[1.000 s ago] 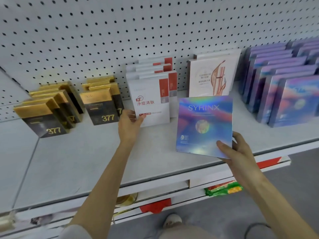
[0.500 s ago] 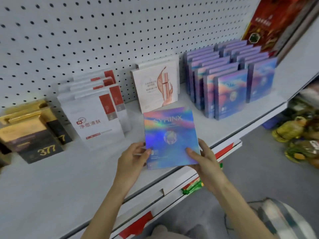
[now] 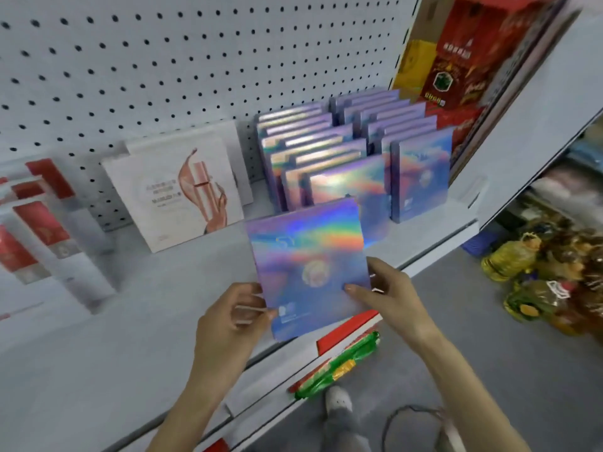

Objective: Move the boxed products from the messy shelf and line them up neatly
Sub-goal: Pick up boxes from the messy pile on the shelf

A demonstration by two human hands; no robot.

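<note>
1. Above the front edge of the white shelf (image 3: 98,370), a holographic boxed product (image 3: 306,265) is held upright and slightly tilted, with its face toward the camera.
2. The left hand (image 3: 228,324) pinches the box's lower left corner, at about 7 o'clock on its face, with the thumb in front and the fingers curled behind.
3. The right hand (image 3: 388,295) grips the lower right edge, at about 4 o'clock, with the thumb laid on the face and the other fingers behind the box.
4. At 12 to 1 o'clock from the held box, two rows of matching holographic boxes (image 3: 421,171) stand upright on the shelf, one behind another, running back to the pegboard (image 3: 163,60).
5. At 10 o'clock stands a white box with a rose-gold print (image 3: 173,194), with another white box behind it. At 9 o'clock are blurred red-and-white boxes (image 3: 39,239).
6. At 2 o'clock, red cartons (image 3: 463,60) stand beside the right-hand row.
7. At 5 o'clock, beneath the shelf, a green packet (image 3: 346,363) sticks out.
</note>
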